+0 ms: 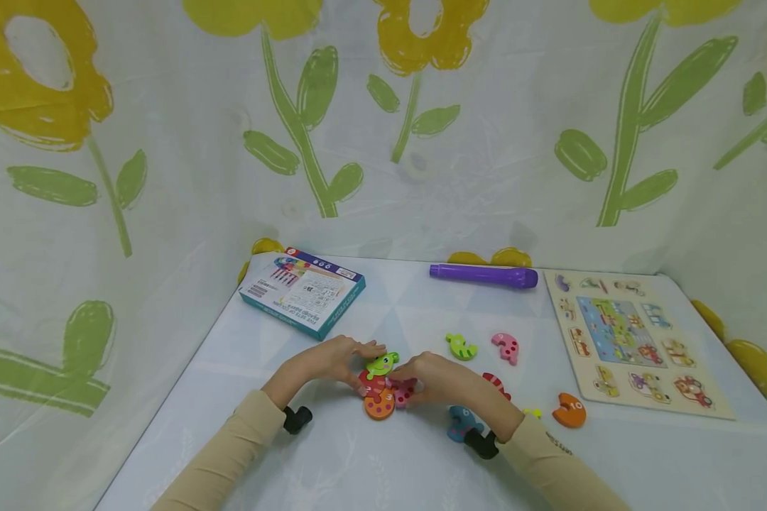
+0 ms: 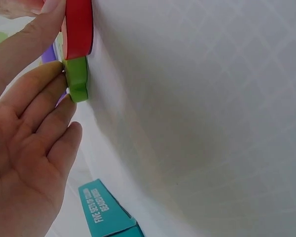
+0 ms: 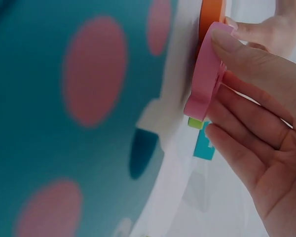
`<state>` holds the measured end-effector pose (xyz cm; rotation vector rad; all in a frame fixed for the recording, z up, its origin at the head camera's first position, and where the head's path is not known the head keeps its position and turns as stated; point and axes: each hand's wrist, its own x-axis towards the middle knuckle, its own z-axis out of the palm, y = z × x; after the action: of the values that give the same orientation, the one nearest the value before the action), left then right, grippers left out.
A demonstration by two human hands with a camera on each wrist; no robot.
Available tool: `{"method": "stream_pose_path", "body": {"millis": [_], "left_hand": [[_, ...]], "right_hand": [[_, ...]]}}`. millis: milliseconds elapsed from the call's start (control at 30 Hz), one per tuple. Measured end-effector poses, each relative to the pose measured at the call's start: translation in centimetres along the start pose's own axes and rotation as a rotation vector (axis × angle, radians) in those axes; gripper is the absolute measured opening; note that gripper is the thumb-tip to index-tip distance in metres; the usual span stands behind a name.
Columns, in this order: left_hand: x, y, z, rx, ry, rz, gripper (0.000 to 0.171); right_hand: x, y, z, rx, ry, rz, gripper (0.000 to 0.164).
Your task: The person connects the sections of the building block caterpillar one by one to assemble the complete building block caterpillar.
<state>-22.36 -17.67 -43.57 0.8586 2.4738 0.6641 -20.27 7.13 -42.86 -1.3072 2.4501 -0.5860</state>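
Between the two hands, a small cluster of chunky puzzle pieces lies on the table: a green piece with a smiling face (image 1: 381,365), a red piece (image 1: 373,384) and an orange spotted piece (image 1: 379,407). My left hand (image 1: 335,360) holds the cluster from the left, its thumb on the red piece (image 2: 79,29) and its fingertips by the green piece (image 2: 77,81). My right hand (image 1: 444,380) pinches a pink spotted piece (image 3: 207,74) against the cluster's right side. Fingers partly cover the pieces, so I cannot tell whether the pink one is locked in.
Loose pieces lie to the right: green striped (image 1: 461,347), pink (image 1: 506,348), red striped (image 1: 497,385), orange (image 1: 569,411) and blue (image 1: 463,424), the last beside my right wrist. Farther back are a teal-edged box (image 1: 303,292), a purple microphone-shaped stick (image 1: 483,276) and a wooden picture board (image 1: 633,341).
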Motion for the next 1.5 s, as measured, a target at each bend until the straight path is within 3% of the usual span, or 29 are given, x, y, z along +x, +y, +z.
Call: {"method": "stream_pose_path", "body": {"millis": [500,667,1033,1500], "left_hand": [[-0.2,0.2,-0.1,0.007,0.009,0.031,0.076],[-0.1,0.0,0.0,0.002,0.008,0.047,0.076],[-0.3,0.2,0.1,0.038,0.010,0.054,0.074],[-0.9,0.4,1.1,-0.027,0.024,0.047,0.082]], "right_hand": [[0.2,-0.1,0.6,-0.070,0.006,0.008,0.045],[0.1,0.0,0.6,-0.040,0.004,0.016,0.047],[-2.4,0.5,0.6,-0.053,0.063,0.045,0.050],[-4.7,0.8,-0.3,0.028,0.143,0.095,0.048]]}}
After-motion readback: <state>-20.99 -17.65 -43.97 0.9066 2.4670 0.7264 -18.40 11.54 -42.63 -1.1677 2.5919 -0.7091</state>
